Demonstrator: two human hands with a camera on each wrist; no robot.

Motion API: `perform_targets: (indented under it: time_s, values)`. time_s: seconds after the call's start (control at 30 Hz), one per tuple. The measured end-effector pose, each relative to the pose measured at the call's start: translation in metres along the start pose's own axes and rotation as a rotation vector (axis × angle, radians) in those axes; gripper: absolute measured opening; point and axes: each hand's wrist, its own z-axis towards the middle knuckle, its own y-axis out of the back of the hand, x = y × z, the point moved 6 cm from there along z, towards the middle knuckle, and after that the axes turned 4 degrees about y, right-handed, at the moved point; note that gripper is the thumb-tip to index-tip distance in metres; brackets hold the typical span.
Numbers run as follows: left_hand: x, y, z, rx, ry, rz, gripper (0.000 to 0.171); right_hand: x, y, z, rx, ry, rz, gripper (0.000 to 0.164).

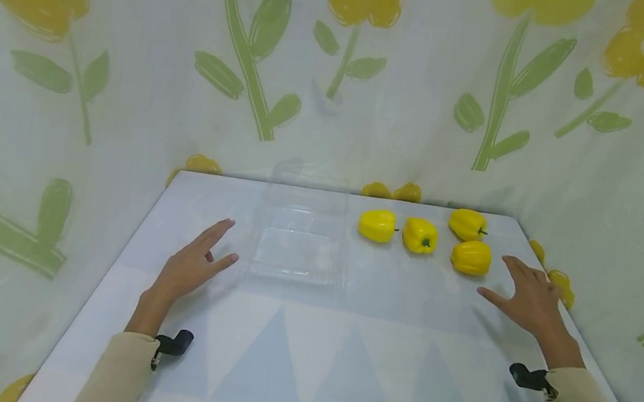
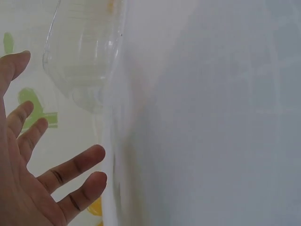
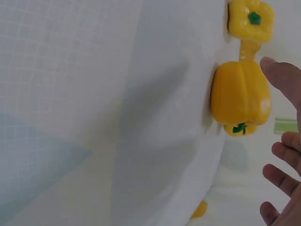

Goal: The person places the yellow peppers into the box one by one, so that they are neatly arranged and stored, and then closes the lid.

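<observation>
My left hand [image 1: 189, 270] is held over the table with fingers spread, just left of a clear plastic box [image 1: 298, 252]. In the left wrist view the box [image 2: 82, 52] appears beyond the fingertips, its lid raised at the back in the head view. My right hand [image 1: 531, 298] hovers at the right, thumb and fingers apart, holding nothing. Closest to it lies a yellow bell pepper [image 1: 470, 257], with another pepper [image 1: 468, 225] right behind. Further left are a third pepper [image 1: 420, 235] and a fourth pepper [image 1: 377, 225], lying on their sides with green stems.
The white table [image 1: 302, 354] has pale blue triangles on its cover. Its far edge meets a hanging cloth [image 1: 405, 124] printed with yellow flowers and green stems, which also encloses both sides. Each wrist carries a small black camera mount [image 1: 176, 343].
</observation>
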Motion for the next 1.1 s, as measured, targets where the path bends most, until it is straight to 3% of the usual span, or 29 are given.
perform_targets:
  time_s: [0.47,0.73,1.1]
  values:
    - [-0.009,-0.011,0.006,-0.044,-0.097,-0.052,0.073,0.007,-0.004,0.016,0.000,-0.005,0.022,0.103]
    - [-0.017,-0.022,0.015,-0.038,-0.151,-0.074,0.069,0.002,-0.007,0.014,-0.004,-0.042,0.043,0.103]
    - [-0.017,-0.025,0.011,-0.041,-0.165,-0.067,0.062,-0.002,-0.016,0.029,0.007,-0.027,0.053,0.105]
